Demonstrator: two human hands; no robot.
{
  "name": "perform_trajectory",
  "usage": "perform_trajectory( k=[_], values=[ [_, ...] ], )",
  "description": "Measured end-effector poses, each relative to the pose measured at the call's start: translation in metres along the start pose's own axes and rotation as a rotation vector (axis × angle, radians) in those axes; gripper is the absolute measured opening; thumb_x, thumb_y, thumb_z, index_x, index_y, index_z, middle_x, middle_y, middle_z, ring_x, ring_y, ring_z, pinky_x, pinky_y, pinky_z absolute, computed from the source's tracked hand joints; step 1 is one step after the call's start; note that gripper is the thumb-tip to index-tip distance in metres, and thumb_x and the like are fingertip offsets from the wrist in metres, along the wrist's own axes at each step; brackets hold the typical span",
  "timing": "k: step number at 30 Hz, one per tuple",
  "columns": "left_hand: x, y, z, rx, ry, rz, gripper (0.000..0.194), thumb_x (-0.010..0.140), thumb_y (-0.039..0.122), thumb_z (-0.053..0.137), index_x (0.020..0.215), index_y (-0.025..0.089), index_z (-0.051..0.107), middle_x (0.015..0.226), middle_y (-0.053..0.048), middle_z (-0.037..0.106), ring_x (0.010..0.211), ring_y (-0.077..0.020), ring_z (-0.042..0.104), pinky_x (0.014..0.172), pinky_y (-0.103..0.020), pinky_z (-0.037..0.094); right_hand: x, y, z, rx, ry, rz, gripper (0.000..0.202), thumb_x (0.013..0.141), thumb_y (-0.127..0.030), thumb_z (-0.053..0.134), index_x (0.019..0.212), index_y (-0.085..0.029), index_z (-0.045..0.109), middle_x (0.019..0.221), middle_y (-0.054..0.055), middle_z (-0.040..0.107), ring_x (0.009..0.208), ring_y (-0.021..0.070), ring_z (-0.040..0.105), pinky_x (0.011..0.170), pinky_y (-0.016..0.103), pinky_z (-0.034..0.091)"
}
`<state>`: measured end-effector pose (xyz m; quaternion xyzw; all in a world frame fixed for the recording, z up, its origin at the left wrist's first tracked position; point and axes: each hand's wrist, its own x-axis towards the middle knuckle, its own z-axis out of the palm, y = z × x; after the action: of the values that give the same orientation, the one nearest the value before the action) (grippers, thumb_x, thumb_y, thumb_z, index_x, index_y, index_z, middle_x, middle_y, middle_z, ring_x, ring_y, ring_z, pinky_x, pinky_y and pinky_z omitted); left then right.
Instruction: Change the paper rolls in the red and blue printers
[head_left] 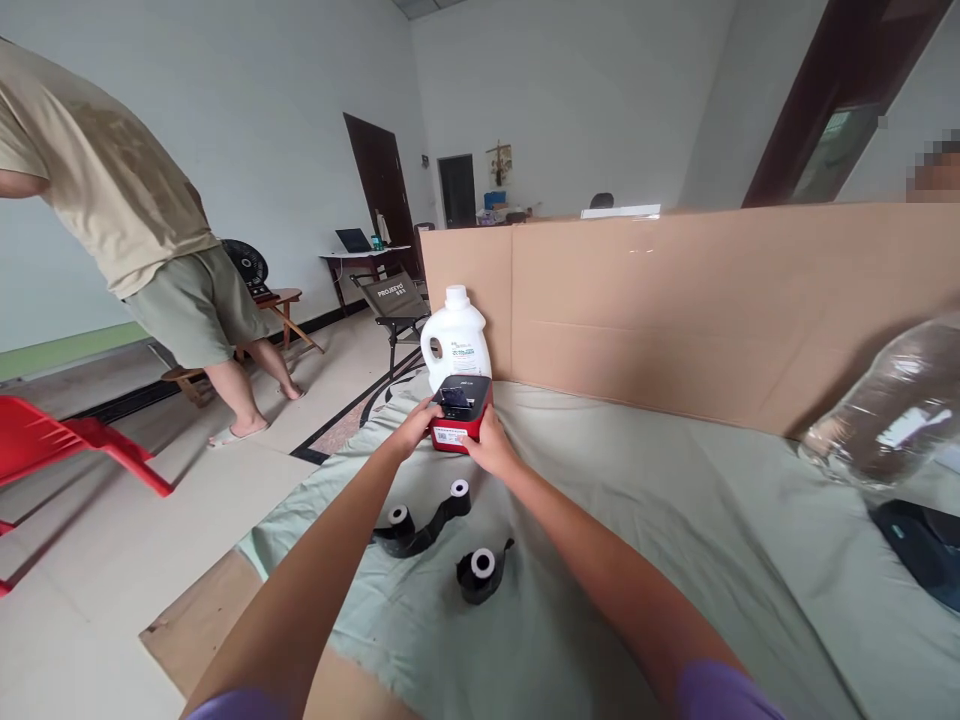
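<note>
Device (462,412), red with black top: in the head view it sits mid-frame over the green cloth (622,500), just in front of the white bottle (460,343). Can't tell if its base touches the cloth. White label (450,436) on the front face.

Grip: both hands clamped on it from opposite sides. Left hand (415,430) on the left side, right hand (493,443) on the right, thumb near the label.

Nearer the wearer, between the forearms: two black rolls (460,502) with white cores, a black strip (420,542) running between them. Third roll (480,585) lies apart to the right, short tail loose.

Cardboard (637,320) stands upright behind. Plastic-wrapped bundle (885,420) far right. Another person (127,190) at left, near the red chair (67,440).
</note>
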<state>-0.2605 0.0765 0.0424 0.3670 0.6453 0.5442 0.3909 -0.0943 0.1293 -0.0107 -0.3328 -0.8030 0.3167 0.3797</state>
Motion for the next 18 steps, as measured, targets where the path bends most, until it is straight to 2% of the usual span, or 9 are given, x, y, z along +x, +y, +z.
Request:
perform_trajectory(
  k=[2,4,7,9,11,13,14,16,18],
  values=[
    [-0.005,0.008,-0.002,0.026,0.051,0.002,0.052,0.063,0.024,0.064,0.115,0.018,0.065,0.098,-0.007,0.073,0.103,-0.0288,0.065,0.087,-0.038,0.053,-0.009,-0.007,-0.012,0.005,-0.014,0.061,0.082,0.080,-0.029,0.068,0.153,-0.011,0.035,0.154,0.022,0.046,0.143,0.0363,0.045,0.118,0.052,0.037],
    [-0.023,0.020,-0.001,0.043,0.156,0.095,0.048,0.068,0.024,0.063,0.115,0.020,0.063,0.121,-0.009,0.070,0.128,-0.0317,0.055,0.107,-0.042,0.045,-0.030,-0.010,-0.039,0.004,-0.014,0.085,0.076,0.083,-0.034,0.066,0.151,-0.013,0.041,0.153,0.020,0.048,0.142,0.0351,0.046,0.118,0.051,0.038],
    [-0.081,0.033,0.016,0.026,0.353,0.541,0.041,0.079,0.023,0.057,0.120,0.022,0.060,0.141,-0.009,0.059,0.142,-0.0276,0.045,0.120,-0.040,0.033,-0.092,0.006,-0.110,-0.065,0.043,0.122,0.060,0.085,-0.040,0.061,0.141,-0.019,0.054,0.145,0.016,0.057,0.131,0.0321,0.057,0.110,0.049,0.045],
    [-0.137,0.031,0.044,0.030,0.314,0.815,0.039,0.084,0.021,0.054,0.123,0.023,0.058,0.137,-0.007,0.062,0.135,-0.0248,0.052,0.118,-0.040,0.038,-0.153,0.028,-0.173,-0.178,0.093,0.184,0.045,0.086,-0.041,0.059,0.126,-0.021,0.064,0.131,0.013,0.066,0.119,0.0296,0.063,0.103,0.047,0.050],
    [-0.196,0.020,0.084,0.163,0.105,0.902,0.028,0.091,0.021,0.052,0.116,0.025,0.062,0.121,-0.005,0.069,0.120,-0.0218,0.063,0.108,-0.036,0.047,-0.221,0.049,-0.239,-0.359,0.168,0.261,0.035,0.084,-0.040,0.057,0.112,-0.021,0.069,0.115,0.012,0.071,0.111,0.0288,0.064,0.101,0.045,0.049],
    [-0.245,0.001,0.130,0.442,-0.410,0.922,0.030,0.093,0.021,0.051,0.119,0.027,0.064,0.122,-0.004,0.071,0.115,-0.0202,0.066,0.103,-0.034,0.051,-0.282,0.064,-0.298,-0.543,0.297,0.411,0.031,0.083,-0.037,0.055,0.104,-0.018,0.068,0.104,0.013,0.071,0.106,0.0300,0.064,0.101,0.046,0.048],
    [-0.264,-0.009,0.153,0.557,-0.615,0.958,0.033,0.094,0.025,0.053,0.125,0.026,0.064,0.129,-0.005,0.069,0.121,-0.0216,0.064,0.109,-0.037,0.048,-0.307,0.068,-0.323,-0.630,0.380,0.503,0.034,0.082,-0.036,0.055,0.106,-0.016,0.067,0.104,0.015,0.069,0.106,0.0313,0.063,0.101,0.047,0.047],
    [-0.288,-0.028,0.198,0.752,-0.896,1.016,0.046,0.098,0.036,0.052,0.142,0.025,0.055,0.149,-0.007,0.057,0.141,-0.0260,0.050,0.123,-0.048,0.032,-0.339,0.072,-0.363,-0.776,0.549,0.696,0.050,0.078,-0.039,0.060,0.120,-0.011,0.061,0.113,0.019,0.066,0.115,0.0364,0.058,0.105,0.051,0.043],
    [-0.296,-0.044,0.230,0.869,-1.073,1.053,0.057,0.102,0.047,0.045,0.153,0.023,0.043,0.163,-0.008,0.040,0.153,-0.0290,0.032,0.127,-0.055,0.019,-0.350,0.075,-0.388,-0.842,0.673,0.881,0.073,0.075,-0.048,0.066,0.134,-0.007,0.051,0.129,0.025,0.057,0.127,0.0427,0.050,0.107,0.055,0.040]
  ],
)
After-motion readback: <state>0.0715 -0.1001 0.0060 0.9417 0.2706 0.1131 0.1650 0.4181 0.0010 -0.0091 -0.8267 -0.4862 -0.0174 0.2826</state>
